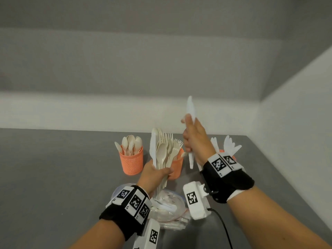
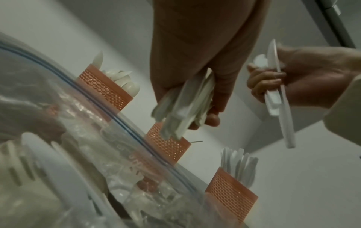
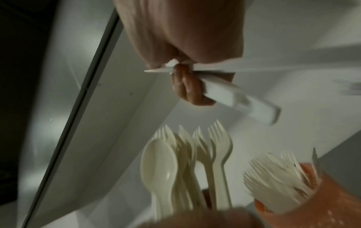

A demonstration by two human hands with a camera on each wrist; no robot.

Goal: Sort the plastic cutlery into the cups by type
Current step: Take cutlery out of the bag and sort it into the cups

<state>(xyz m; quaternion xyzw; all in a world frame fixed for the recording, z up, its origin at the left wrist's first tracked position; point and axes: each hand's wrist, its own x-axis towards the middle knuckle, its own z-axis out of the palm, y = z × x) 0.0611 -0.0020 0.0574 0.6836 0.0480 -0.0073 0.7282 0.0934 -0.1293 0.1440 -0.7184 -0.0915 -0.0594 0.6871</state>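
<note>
Fingers of right hand [image 1: 195, 139] pinch white knives [image 1: 190, 130]; left hand [image 1: 154, 174] clasps mixed cutlery bundle [image 1: 164, 151].

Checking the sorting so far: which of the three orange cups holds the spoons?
The leftmost orange cup, standing apart at the left hand's side. Rounded spoon bowls stick out of it; the middle cup shows fork tines, the right cup white knives.

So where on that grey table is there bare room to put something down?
Bare grey table stretches left of the orange mesh cup of spoons, and behind all three cups. It is crowded in front: the clear plastic bag lies just before the middle cup.
</note>
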